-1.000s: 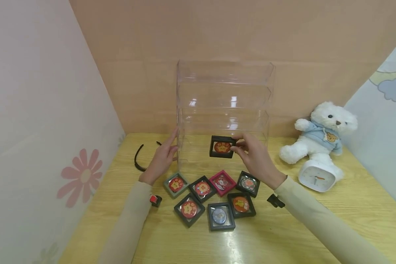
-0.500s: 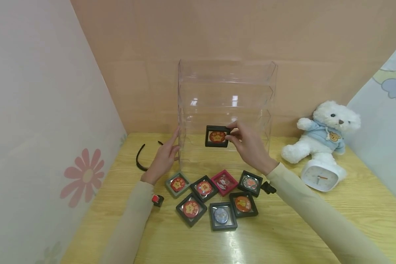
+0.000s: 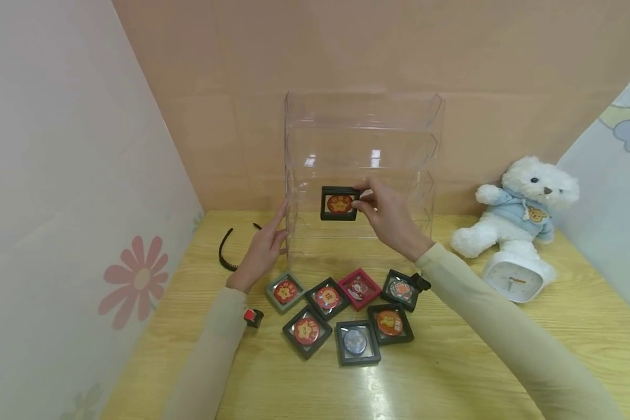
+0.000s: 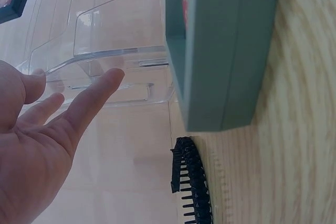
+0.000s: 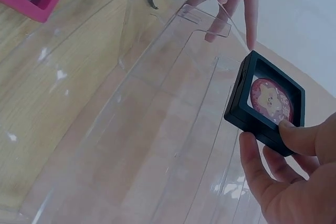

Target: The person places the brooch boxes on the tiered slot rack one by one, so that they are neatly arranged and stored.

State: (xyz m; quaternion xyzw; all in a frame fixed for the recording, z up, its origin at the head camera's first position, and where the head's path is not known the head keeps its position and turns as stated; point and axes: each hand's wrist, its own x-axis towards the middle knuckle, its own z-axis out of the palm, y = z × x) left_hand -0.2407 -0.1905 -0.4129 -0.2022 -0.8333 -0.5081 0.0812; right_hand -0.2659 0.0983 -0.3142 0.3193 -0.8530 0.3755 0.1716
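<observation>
My right hand (image 3: 391, 219) pinches a black square display frame (image 3: 339, 203) by its right side; a round red badge with a yellow star shows inside. Held upright, the frame is in front of the middle tiers of a clear acrylic tiered rack (image 3: 361, 127). At the rack's left side panel my left hand (image 3: 262, 249) rests with fairly straight fingers, which also show in the left wrist view. Below the rack, several display frames with round badges lie on the table, among them a green one (image 3: 285, 291), a magenta one (image 3: 359, 289) and a dark one with a blue badge (image 3: 358, 343).
A black toothed headband (image 3: 224, 251) lies left of the rack, partly behind the left hand. To the right, a white teddy bear (image 3: 522, 204) in a blue hoodie sits with a white clock (image 3: 513, 279) against its leg. Walls rise behind and at both sides.
My right hand has raised the black display frame up and slightly left, from the rack's lower tiers to its middle. The left hand stays at the rack's side. The view has shifted slightly.
</observation>
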